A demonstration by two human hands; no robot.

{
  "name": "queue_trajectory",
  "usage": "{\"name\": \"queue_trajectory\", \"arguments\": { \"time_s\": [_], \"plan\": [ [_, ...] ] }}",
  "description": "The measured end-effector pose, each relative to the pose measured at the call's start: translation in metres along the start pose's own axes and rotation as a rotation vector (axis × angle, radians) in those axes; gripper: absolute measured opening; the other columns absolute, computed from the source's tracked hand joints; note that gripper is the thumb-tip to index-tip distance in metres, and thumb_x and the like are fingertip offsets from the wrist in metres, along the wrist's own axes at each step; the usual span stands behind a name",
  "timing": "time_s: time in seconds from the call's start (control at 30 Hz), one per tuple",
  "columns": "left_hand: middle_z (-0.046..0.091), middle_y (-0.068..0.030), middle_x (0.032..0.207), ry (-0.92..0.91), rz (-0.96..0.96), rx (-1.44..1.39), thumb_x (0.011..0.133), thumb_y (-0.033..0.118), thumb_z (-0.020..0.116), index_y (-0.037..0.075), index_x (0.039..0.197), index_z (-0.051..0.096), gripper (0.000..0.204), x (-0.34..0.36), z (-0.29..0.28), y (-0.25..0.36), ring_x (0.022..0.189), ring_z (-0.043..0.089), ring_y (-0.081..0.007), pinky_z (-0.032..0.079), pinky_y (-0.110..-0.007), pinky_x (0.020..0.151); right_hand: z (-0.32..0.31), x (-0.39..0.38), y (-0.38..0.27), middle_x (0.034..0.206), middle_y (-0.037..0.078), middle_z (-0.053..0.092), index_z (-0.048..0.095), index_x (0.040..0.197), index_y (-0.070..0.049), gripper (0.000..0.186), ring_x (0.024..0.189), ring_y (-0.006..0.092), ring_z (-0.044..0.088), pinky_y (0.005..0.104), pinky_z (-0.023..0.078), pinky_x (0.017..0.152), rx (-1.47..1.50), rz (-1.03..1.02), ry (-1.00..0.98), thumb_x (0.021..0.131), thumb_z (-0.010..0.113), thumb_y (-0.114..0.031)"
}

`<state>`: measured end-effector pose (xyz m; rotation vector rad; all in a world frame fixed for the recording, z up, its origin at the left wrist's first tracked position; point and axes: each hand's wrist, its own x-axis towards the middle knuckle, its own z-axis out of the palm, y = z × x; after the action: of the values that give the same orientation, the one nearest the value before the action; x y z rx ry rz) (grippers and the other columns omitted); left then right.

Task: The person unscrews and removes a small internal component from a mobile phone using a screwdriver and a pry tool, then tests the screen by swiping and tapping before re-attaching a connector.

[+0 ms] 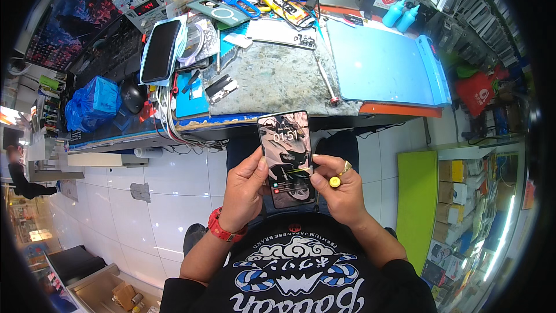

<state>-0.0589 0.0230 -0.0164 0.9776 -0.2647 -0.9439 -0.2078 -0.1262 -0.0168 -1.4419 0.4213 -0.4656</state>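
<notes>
A smartphone [286, 159] with a lit screen showing a motorbike picture is held upright over my lap, below the bench edge. My left hand [246, 191], with a red watch [223, 226] on the wrist, grips its left side, thumb along the edge. My right hand [341, 194], wearing a gold ring, holds the phone's right side and also has a small yellow-ended tool [335, 182] between its fingers; most of that tool is hidden.
The cluttered workbench [272, 75] holds phones, cables, tools, a power supply [139, 6], a blue mat [382, 66], blue bottles [394, 14] and a blue plastic bag [92, 104]. A glass display cabinet [463, 214] stands right; another person [23, 177] is far left.
</notes>
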Motion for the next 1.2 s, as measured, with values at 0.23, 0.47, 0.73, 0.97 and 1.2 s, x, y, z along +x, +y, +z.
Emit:
{"name": "queue_trajectory", "arguments": {
  "time_s": [0.23,0.47,0.73,0.97,1.2],
  "plan": [
    [0.066,-0.0134,0.137,-0.017,-0.004,-0.003,0.113,0.016,0.049,-0.002,0.156,0.044,0.047,0.0004,-0.003,-0.0016,0.118,0.068,-0.0185,0.061,-0.036,0.096,-0.0018,-0.001,0.0017,0.093,0.004,0.072,0.061,0.134,-0.001,0.032,0.084,0.0065,0.062,0.0244,0.051,0.075,-0.008,0.006,-0.007,0.103,0.065,-0.002],
    [0.066,-0.013,0.138,-0.028,-0.019,-0.019,0.113,0.016,0.048,-0.002,0.156,0.043,0.047,-0.0002,-0.0016,0.0008,0.118,0.068,-0.0183,0.062,-0.035,0.095,-0.0024,-0.0006,0.0008,0.094,0.005,0.072,0.061,0.134,0.0,0.032,0.084,0.0066,0.062,0.0249,0.052,0.075,-0.021,0.006,-0.014,0.103,0.065,-0.002],
    [0.066,-0.0149,0.136,0.007,-0.038,0.012,0.113,0.018,0.047,-0.004,0.154,0.044,0.047,-0.0017,-0.0012,-0.0001,0.116,0.069,-0.0209,0.062,-0.036,0.091,-0.0016,-0.0011,-0.0007,0.096,0.006,0.072,0.06,0.134,0.0,0.031,0.087,0.0076,0.064,0.0255,0.053,0.078,0.017,0.023,-0.017,0.103,0.065,-0.001],
    [0.067,-0.0141,0.135,0.018,-0.03,0.006,0.113,0.018,0.047,-0.004,0.154,0.044,0.047,-0.0023,-0.0043,-0.0028,0.114,0.069,-0.0196,0.063,-0.036,0.09,-0.0009,-0.0006,0.0004,0.096,0.004,0.071,0.062,0.133,-0.002,0.033,0.088,0.0061,0.062,0.0239,0.051,0.082,0.034,0.049,-0.027,0.101,0.066,0.002],
    [0.069,-0.0125,0.132,0.024,-0.035,-0.023,0.113,0.017,0.049,-0.002,0.155,0.044,0.047,-0.0023,-0.0036,-0.0004,0.109,0.071,-0.0157,0.065,-0.032,0.085,0.0005,-0.0004,0.0023,0.096,0.004,0.071,0.061,0.134,-0.001,0.032,0.087,0.0064,0.062,0.024,0.051,0.08,0.047,0.049,-0.028,0.102,0.065,0.001]
  ]
}}
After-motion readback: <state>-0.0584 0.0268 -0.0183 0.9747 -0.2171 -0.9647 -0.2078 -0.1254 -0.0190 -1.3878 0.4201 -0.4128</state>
